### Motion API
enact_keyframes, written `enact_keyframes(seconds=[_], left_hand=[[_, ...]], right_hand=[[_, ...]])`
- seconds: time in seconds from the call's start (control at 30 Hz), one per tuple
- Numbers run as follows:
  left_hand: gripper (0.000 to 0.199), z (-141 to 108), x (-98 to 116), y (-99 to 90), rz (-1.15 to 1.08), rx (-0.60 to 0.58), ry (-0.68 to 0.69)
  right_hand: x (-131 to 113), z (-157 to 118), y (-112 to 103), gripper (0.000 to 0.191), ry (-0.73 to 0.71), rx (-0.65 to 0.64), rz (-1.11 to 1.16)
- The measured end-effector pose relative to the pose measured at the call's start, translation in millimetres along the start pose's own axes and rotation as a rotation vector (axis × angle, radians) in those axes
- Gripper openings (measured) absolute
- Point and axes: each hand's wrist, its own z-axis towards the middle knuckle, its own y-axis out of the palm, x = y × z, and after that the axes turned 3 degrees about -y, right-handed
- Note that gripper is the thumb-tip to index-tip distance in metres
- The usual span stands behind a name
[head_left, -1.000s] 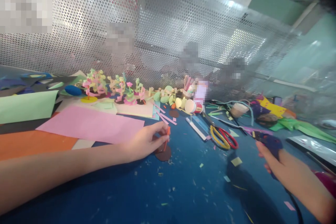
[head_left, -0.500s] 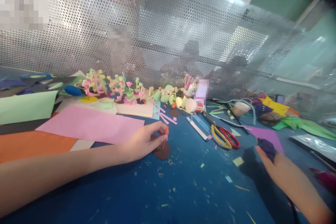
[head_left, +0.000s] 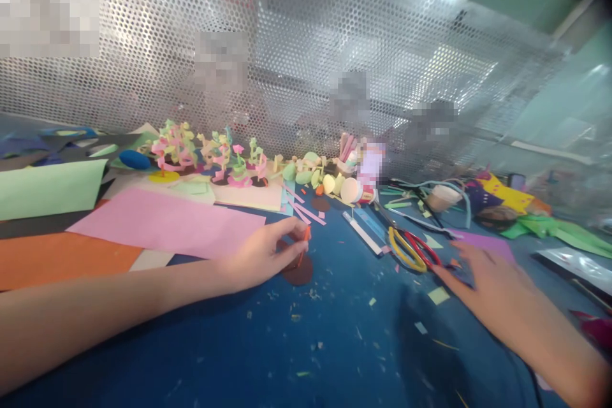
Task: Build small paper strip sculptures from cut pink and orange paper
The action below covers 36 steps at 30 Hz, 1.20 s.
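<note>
My left hand (head_left: 272, 248) pinches a small orange paper strip (head_left: 306, 239) between thumb and fingertips. It holds the strip upright at a brown paper disc (head_left: 299, 271) on the blue table. My right hand (head_left: 488, 287) is slightly blurred, thumb and fingers apart, with nothing gripped in it. Its thumb tip comes close to the scissors (head_left: 411, 250) with yellow and red handles. Beyond its fingers lies a sheet of purple paper (head_left: 485, 243). A small dark patch shows between thumb and fingers; I cannot tell what it is.
Pink paper (head_left: 172, 223), orange paper (head_left: 62, 261) and green paper (head_left: 52, 188) lie at left. Behind stand several curled paper plants (head_left: 174, 146). A white tub (head_left: 351, 191) lies near a ruler (head_left: 362, 234). A black cord (head_left: 530, 370) runs beneath my right arm. Scraps dot the table.
My right hand has let go of a dark object and moved left toward the scissors, its fingers spreading. My left hand keeps its pinch on the orange strip.
</note>
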Motion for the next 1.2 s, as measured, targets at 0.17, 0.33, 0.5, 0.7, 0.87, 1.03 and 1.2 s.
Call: enact_keyframes(seconds=[0.17,0.33,0.5,0.7,0.87,1.03,1.2], left_hand=[[0.012,-1.9,5.8,0.3,0.023,0.043,0.039],[0.012,-2.9,3.6,-3.4,0.058,0.069,0.086],[0.014,-4.0,-1.5,-17.7,-0.016,0.027,0.058],[0.017,-5.1,-4.3,-34.2,0.019,-0.008,-0.085],[0.015,4.0,-11.8,-35.7,0.015,0.012,-0.032],[0.017,11.6,-11.8,-37.9,0.025,0.034,-0.021],[0.023,-2.4,-11.9,-47.6,0.288,0.029,0.024]], right_hand=[[-131.6,19.9,-7.2,0.026,-0.303,-0.408,0.82],[-177.2,22.4,24.7,0.012,-0.32,-0.351,0.985],[-175.2,23.0,34.3,0.016,-0.278,-0.326,1.073],[-183.3,27.6,34.7,0.017,-0.294,-0.384,1.088],[-185.5,38.1,41.0,0.017,-0.33,-0.366,1.067],[-185.5,44.7,40.8,0.01,-0.389,-0.337,1.039],[-185.5,41.0,34.1,0.02,-0.755,-0.31,0.898]])
